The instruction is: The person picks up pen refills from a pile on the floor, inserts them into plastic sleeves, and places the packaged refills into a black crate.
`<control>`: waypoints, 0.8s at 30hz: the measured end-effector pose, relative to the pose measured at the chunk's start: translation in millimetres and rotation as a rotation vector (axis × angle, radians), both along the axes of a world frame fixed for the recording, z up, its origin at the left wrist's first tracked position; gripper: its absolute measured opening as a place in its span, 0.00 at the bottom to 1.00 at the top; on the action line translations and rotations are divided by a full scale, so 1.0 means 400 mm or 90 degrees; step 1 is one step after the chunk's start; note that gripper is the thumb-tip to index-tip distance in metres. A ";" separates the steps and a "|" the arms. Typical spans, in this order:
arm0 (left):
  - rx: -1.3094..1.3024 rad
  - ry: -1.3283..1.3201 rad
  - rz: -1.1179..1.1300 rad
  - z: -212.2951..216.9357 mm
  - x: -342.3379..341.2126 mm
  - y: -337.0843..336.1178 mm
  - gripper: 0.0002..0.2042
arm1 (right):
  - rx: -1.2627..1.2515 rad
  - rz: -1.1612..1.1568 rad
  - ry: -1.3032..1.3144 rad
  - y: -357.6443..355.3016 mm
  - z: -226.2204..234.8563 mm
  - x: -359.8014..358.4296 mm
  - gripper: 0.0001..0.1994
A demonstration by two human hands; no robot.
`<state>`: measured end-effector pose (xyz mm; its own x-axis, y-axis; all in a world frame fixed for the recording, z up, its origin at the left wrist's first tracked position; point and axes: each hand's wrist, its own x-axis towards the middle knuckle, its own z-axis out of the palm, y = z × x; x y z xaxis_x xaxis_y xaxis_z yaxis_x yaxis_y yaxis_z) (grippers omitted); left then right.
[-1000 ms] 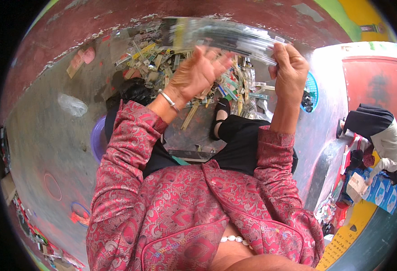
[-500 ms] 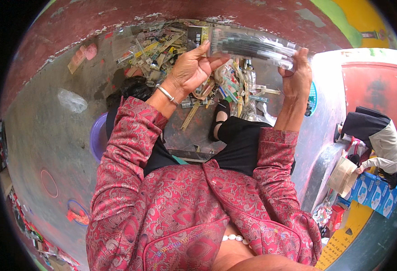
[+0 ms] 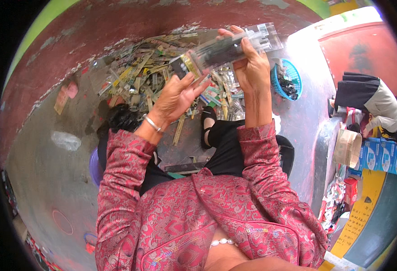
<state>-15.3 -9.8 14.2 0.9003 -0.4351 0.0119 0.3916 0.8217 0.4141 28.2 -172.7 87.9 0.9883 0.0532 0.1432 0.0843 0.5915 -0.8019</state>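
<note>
Right hand (image 3: 252, 67), upper centre of the frame, is clenched around a clear plastic blister pack (image 3: 228, 46) with dark contents: thumb on the near side, fingers wrapped over the far edge, pack held roughly horizontal and tilted slightly up toward the right. Pack sits in the air above the floor pile, not touching it. Left hand (image 3: 177, 95), just lower left of the pack, is released: palm up, fingers spread, fingertips near the pack's left end; can't tell if they actually touch it. Silver bangle (image 3: 153, 123) on the left wrist. Both forearms are in red patterned sleeves (image 3: 121, 162) coming up from the lower edge. Behind the hands, in the upper centre, a heap of flat packets and card strips (image 3: 139, 77), mostly yellow and clear, lies spread on the grey floor (image 3: 40, 171) against a red wall (image 3: 117, 22). Blue plastic basket (image 3: 290, 80) with dark items inside sits to the right of the right hand, on the floor. A black shoe (image 3: 207, 126) shows between the forearms, below the pile. At the right edge of the frame another person (image 3: 370, 101) in dark and light clothing is crouched, well apart, with blue cartons (image 3: 384, 156) just below them.
</note>
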 end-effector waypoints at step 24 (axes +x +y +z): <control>0.360 -0.167 -0.248 0.019 0.022 0.010 0.12 | -0.156 0.072 -0.048 0.000 0.019 -0.021 0.20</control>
<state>-6.5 -5.8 21.9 0.6780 -0.7259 -0.1159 0.4417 0.2763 0.8535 19.7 -172.6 95.4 0.9613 0.2042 0.1852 0.0936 0.3899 -0.9161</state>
